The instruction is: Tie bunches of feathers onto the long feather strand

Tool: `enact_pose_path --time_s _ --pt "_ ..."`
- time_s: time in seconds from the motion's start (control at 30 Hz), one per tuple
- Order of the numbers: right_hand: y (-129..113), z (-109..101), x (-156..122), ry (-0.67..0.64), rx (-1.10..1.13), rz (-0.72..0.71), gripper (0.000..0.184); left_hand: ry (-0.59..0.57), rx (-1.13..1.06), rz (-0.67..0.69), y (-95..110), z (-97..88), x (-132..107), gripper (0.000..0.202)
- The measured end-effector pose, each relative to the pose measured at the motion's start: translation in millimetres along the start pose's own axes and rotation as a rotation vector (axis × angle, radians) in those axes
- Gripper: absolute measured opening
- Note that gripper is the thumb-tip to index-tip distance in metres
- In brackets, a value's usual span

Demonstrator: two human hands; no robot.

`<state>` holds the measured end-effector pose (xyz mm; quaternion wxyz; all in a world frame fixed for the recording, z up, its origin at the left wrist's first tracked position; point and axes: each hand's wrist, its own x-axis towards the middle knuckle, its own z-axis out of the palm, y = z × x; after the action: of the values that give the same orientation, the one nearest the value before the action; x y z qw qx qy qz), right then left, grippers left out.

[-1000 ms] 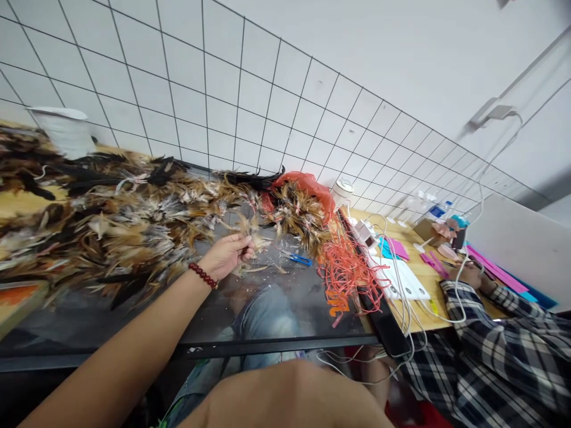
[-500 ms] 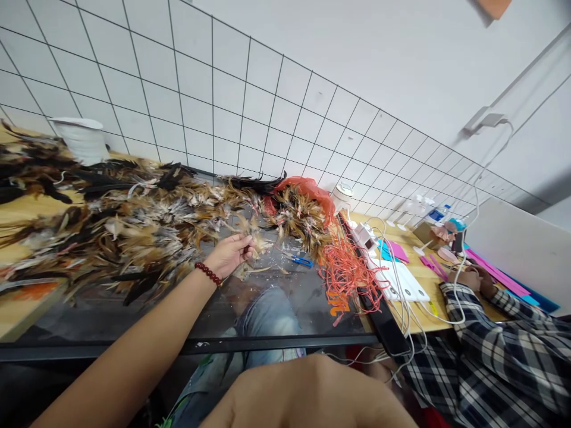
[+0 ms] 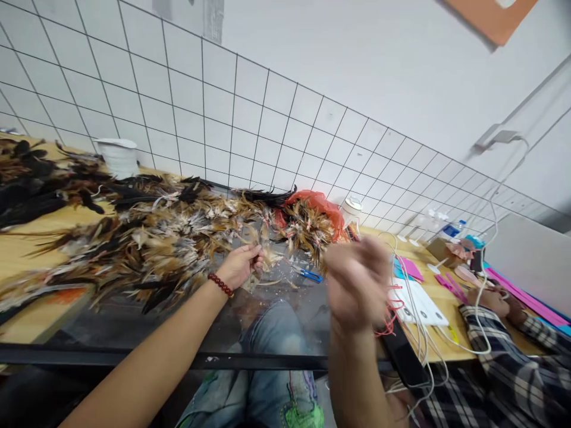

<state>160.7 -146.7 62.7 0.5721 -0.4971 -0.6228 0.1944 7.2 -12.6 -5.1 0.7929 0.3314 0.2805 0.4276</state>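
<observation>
My left hand [image 3: 242, 266], with a red bead bracelet at the wrist, pinches a small bunch of brown feathers [image 3: 266, 257] over the glass tabletop [image 3: 134, 324]. A large heap of brown, black and white feathers [image 3: 147, 238] lies just left of and behind it. My right hand [image 3: 357, 282] is raised in front of the pile of orange-red strings [image 3: 387, 315], smeared by motion, so its fingers cannot be read. Blue-handled scissors [image 3: 310, 274] lie on the glass between the two hands.
A red bag [image 3: 319, 205] holds more feathers. A white spool [image 3: 116, 156] and a white cup [image 3: 351, 210] stand by the wire grid wall. At right, a person in a plaid sleeve [image 3: 513, 333] works among white cables [image 3: 423, 333], pink and blue sheets.
My right hand has come up from the bottom edge into the middle of the view, moving fast. The left hand keeps its pinch on the feathers. The view has tilted slightly.
</observation>
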Motion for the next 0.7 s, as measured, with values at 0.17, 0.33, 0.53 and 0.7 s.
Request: enact_pose_path --time_s 0.17,0.33,0.53,0.7 --pt "63 28 44 -0.156 0.050 0.282 0.054 -0.059 0.012 -0.037 -1 -0.1 -2 0.014" --pt "96 32 36 -0.364 0.302 0.378 0.047 -0.156 0.144 -0.211 -2 0.3 -3 0.013" --pt "92 28 35 -0.319 0.327 0.438 0.048 -0.241 0.241 -0.356 -2 1.4 -7 0.015" --pt "97 28 37 -0.154 0.276 0.380 0.048 -0.210 0.288 -0.274 -3 3.9 -8 0.016"
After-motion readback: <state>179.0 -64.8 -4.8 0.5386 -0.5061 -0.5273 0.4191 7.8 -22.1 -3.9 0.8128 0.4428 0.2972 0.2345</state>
